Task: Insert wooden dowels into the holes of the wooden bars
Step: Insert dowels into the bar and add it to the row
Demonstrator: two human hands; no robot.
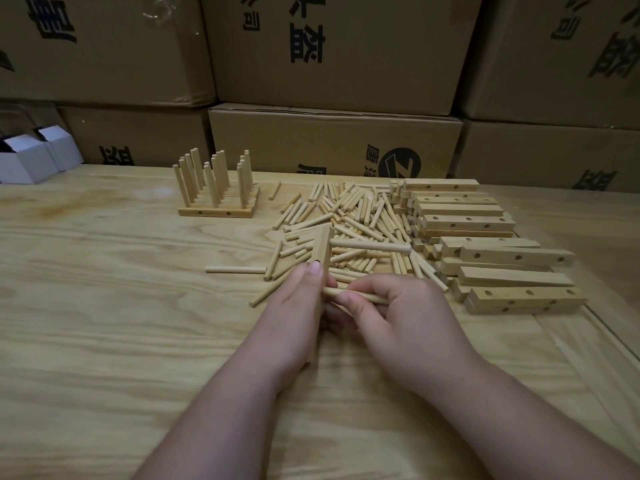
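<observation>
Bar [322, 258] is standing between both hands, one dowel [370, 244] sticking out of its top. The left hand [294, 306] is gripping the bar; the right hand [398, 306] is pinching another dowel [360, 295] against it. Beyond the hands, loose dowels [349, 213] are lying.

Two hands [298, 306], one held bar [322, 258], two white boxes [24, 161], many loose dowels [349, 216]

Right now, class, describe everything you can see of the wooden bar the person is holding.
The wooden bar is pale, square-edged wood, held lengthwise pointing away from the camera by the left hand, thumb on top. One dowel already sticks out sideways near its far end. A dark hole shows just beyond the thumb. The right hand pinches a second dowel whose tip meets the bar's right side. Its near end is hidden by the hand.
</observation>
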